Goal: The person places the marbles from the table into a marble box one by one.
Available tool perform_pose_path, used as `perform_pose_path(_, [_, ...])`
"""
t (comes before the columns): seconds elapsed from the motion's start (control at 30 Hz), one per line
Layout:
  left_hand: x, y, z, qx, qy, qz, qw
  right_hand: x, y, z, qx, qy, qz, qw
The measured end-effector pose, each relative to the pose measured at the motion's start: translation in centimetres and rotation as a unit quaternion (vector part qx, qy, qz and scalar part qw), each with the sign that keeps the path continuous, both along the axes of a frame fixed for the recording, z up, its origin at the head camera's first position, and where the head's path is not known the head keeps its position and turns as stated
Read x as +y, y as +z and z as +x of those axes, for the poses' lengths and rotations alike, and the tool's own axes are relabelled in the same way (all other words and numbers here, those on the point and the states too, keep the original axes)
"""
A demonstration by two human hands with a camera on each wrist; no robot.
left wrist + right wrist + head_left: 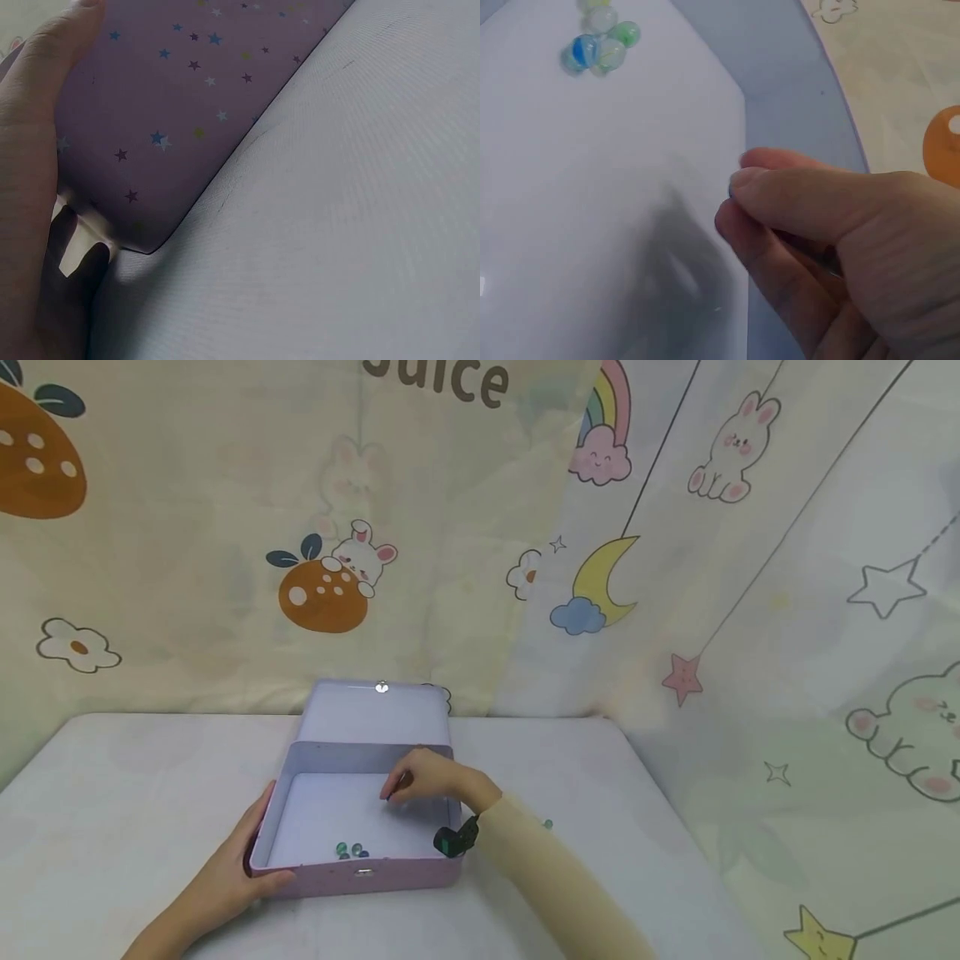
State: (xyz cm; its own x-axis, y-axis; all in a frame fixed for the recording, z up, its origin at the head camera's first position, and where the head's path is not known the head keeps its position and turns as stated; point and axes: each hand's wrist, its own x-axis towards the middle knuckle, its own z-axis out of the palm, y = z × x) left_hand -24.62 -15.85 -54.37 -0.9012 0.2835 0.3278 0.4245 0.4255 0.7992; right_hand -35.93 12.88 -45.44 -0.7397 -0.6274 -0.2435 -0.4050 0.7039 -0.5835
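Observation:
A purple tin box (322, 883) with small stars on its outside stands open on the table. My left hand (227, 883) grips its near left corner, thumb along the front wall. Over the white inside of the box, my right hand (429, 777) pinches a small marble (731, 192) between thumb and fingertips; only a sliver of blue shows. Several glass marbles (609, 54), green, clear and blue, lie together on the box floor by the front wall. The raised lid (375, 714) leans back behind the box.
Another greenish marble (548, 824) lies on the white table (585, 768) to the right of the box, beside my right sleeve (547, 877). A patterned curtain (450, 652) hangs behind the table. A black wrist camera (453, 841) sits close to the box's right wall.

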Motion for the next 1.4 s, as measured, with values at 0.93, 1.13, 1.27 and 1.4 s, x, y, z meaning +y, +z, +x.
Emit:
perform_pose_path(0.93, [0.6,0.1,-0.8,-0.016,-0.004,0.010,0.9998,0.0,-0.1,0.4,0.139,0.018,0.158,0.977])
perform_pose_path(1.13, [0.7,-0.4,-0.6,-0.037,-0.002,0.020,0.9991,0.1,-0.2,0.3,0.136,0.009,0.132,0.982])
perform_pose_path(1.27, [0.5,-0.6,-0.3,-0.043,-0.003,0.019,0.9989,0.6,0.7,0.7,0.114,-0.031,0.043,0.992])
perform_pose_path(1.4, [0.0,-0.3,0.0,-0.032,-0.001,0.010,0.9994,2.3,2.9,1.8,0.116,-0.068,-0.054,0.989])
